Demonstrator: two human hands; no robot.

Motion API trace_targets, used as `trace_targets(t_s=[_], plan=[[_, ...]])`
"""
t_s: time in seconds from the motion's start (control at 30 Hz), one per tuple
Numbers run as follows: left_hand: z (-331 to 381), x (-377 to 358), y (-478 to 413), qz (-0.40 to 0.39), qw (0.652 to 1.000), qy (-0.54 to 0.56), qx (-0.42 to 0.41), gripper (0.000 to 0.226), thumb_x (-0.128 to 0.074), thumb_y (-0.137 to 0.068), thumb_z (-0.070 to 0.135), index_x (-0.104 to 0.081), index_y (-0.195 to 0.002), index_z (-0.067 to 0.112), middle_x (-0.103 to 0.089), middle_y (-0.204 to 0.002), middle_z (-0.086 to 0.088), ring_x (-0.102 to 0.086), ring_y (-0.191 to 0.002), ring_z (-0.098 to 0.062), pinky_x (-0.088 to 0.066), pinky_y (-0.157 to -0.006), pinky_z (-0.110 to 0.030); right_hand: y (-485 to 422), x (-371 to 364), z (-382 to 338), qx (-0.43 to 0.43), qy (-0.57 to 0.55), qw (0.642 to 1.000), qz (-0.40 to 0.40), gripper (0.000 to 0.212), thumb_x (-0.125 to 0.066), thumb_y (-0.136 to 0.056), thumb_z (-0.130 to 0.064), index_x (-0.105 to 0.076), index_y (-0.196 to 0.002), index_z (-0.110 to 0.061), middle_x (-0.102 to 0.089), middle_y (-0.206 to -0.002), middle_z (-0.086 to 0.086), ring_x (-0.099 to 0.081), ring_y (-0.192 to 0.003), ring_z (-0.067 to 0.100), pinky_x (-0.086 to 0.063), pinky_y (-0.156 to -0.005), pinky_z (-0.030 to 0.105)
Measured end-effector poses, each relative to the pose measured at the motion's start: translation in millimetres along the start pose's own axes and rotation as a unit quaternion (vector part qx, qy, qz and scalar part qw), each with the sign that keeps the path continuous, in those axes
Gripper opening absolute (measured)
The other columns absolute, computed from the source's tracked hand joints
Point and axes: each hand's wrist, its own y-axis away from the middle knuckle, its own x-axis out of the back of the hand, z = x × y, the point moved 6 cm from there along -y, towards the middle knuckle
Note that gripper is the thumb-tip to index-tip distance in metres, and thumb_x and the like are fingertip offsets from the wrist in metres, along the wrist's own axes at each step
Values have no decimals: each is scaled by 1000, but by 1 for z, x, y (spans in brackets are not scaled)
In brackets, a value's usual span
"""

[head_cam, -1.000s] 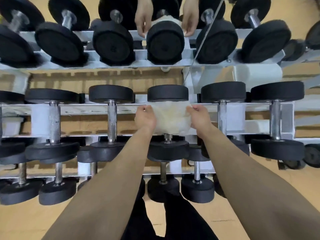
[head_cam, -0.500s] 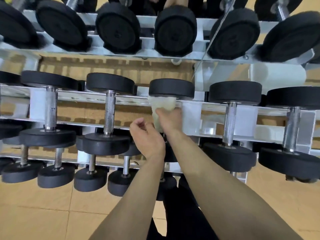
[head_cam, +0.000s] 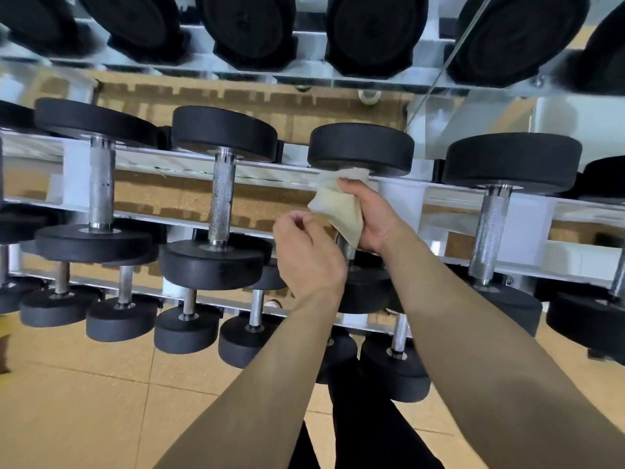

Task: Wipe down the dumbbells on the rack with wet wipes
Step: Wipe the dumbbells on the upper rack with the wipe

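The wet wipe (head_cam: 338, 211) lay wrapped round the handle of 1 middle-tier dumbbell (head_cam: 361, 147) on the rack (head_cam: 169, 164), with the grip of your right hand (head_cam: 375, 218) clamped on it. Your left hand (head_cam: 304, 255) hung just beside it, loosely curled and empty. By the look of it, this handle was underway and many dumbbells were left.

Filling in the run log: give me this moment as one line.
phase: handle wipe | right hand: grips wipe round dumbbell handle | left hand: loosely curled, holds nothing
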Motion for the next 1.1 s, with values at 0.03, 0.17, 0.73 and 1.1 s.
trace_targets(t_s=[0.03, 0.17, 0.73, 1.1], plan=[[1, 0, 0, -2, 1000, -5, 2, 17, -39, -102, 33, -55, -99, 27, -62, -102, 6, -60, -93, -19, -49, -88, -39, 3, 1, 3, -12, 20, 1000, -4, 21, -64, -92, -27, -72, -102, -11, -75, -90, 9, -71, -81, 21, -55, -81, 34], [5, 0, 1, -11, 1000, -15, 11, 20, -38, -104, 35, -55, -101, 25, -61, -105, 5, -59, -95, -21, -48, -89, -42, 15, 7, 11, -2, 134, 990, 53, 19, -73, -90, -22, -73, -105, -9, -77, -93, 7, -74, -85, 20, -60, -79, 33], [8, 2, 3, -13, 999, -37, 7, 20, -35, -104, 37, -50, -96, 27, -57, -99, 7, -56, -89, -18, -46, -84, -41, -7, -2, -4, -30, -55, 998, 28, 27, -63, -95, -23, -73, -71, -14, -67, -68, 4, -67, -64, 17, -56, -65, 29], [10, 1, 1, -41, 998, -44, 6, 20, -36, -105, 37, -50, -98, 25, -58, -104, 3, -54, -91, -19, -43, -85, -39, 24, 9, 21, 27, 232, 963, 136, 27, -81, -83, -17, -74, -105, -4, -78, -90, 10, -76, -84, 22, -60, -67, 30]])
